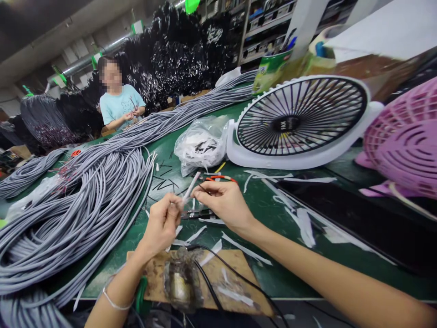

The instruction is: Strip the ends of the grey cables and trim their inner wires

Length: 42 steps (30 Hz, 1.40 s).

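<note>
My left hand is closed in a pinch, with a narrow white strip standing up from its fingertips. Close beside it, my right hand also has thumb and fingers pressed together near that strip. What its fingertips hold is too small to make out. Under and behind my hands lie pliers with orange-red handles and a dark tool, both partly covered. Short black pieces are scattered left of them on the green table.
Coiled grey cables fill the left side. A plastic bag, a white fan and a pink fan stand behind. A wooden board carries a stained metal device with black cords. Across the table sits a person.
</note>
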Motion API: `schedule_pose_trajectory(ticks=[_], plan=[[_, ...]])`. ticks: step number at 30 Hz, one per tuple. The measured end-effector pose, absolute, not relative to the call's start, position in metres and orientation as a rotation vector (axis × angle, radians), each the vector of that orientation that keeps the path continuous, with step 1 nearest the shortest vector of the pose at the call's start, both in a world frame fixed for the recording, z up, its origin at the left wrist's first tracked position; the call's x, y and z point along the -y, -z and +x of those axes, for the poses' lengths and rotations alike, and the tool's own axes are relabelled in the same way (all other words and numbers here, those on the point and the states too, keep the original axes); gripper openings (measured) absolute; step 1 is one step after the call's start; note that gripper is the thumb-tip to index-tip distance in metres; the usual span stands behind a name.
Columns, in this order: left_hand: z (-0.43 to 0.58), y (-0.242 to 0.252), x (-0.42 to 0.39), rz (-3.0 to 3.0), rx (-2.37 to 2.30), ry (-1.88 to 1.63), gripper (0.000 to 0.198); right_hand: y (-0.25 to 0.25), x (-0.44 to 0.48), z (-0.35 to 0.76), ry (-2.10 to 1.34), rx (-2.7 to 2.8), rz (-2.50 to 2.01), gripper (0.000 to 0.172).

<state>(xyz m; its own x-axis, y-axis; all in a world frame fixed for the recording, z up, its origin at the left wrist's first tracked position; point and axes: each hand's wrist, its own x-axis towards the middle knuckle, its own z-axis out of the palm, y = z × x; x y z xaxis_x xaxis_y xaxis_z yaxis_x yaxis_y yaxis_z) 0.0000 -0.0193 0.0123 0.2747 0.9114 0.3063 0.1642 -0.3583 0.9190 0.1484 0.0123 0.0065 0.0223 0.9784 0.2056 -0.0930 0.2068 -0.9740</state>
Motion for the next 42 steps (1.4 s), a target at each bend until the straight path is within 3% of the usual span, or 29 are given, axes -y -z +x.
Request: schedule_pose_trajectory(ticks=[5,9,12,18,23,29,36,42], plan=[[0.003,-0.013,0.018,1.406,-0.916,-1.203,0.038,-0.003,-0.024,0.155,-1.029,1.239,-1.074,0.016],[0.007,-0.017,0.02,1.364,-1.018,-1.318,0.047,-0.01,-0.012,0.162,-0.601,0.985,-1.045,0.013],[0.01,-0.015,0.021,1.448,-1.07,-1.351,0.046,-0.012,0.01,0.156,-0.327,1.131,-0.946,0.007],[0.011,-0.009,0.021,1.484,-1.033,-1.296,0.038,-0.005,0.016,0.14,-0.598,1.572,-0.887,0.034],[0.008,-0.01,0.021,1.351,-0.882,-1.278,0.04,-0.004,0.003,0.146,-0.513,1.733,-0.762,0.01],[0.009,-0.011,0.021,1.547,-1.191,-1.372,0.022,-0.002,0.007,0.143,-0.262,1.744,-0.694,0.019],[0.006,-0.012,0.019,1.672,-1.347,-1.514,0.027,-0.004,0.009,0.142,-0.495,1.765,-0.743,0.021],[0.003,-0.016,0.012,1.307,-1.143,-1.574,0.037,-0.001,0.005,0.142,-1.022,1.682,-0.835,0.021]])
